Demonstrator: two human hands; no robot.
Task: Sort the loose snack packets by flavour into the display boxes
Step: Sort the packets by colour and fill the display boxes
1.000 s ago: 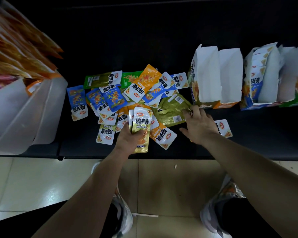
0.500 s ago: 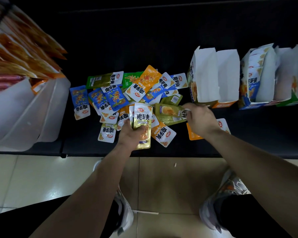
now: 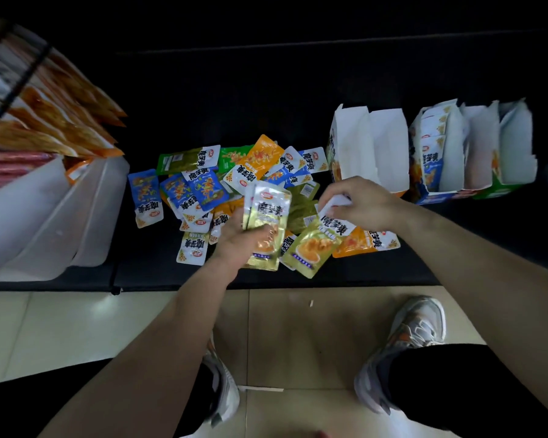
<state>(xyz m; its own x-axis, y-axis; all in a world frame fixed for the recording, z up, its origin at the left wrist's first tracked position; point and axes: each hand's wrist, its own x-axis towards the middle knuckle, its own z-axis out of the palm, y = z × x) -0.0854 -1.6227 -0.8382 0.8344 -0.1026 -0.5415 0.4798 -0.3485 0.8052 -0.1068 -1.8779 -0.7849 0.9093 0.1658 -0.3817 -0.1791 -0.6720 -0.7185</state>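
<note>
A left hand [image 3: 239,240] grips a small stack of gold foil snack packets [image 3: 268,216] above the near edge of the heap. The right hand [image 3: 363,203], flat on the pile a second ago, now pinches the white top of another gold foil packet [image 3: 314,248], drawn up beside the stack. Gold is apparently being gathered first; mixed loose packets [image 3: 203,191] remain, and the white cardboard display boxes [image 3: 389,147] stand beyond.

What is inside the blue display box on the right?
A row of blue-and-white packets stands in the blue display box, against its left side. Its white inner wall hides the floor and the packet count.
</note>
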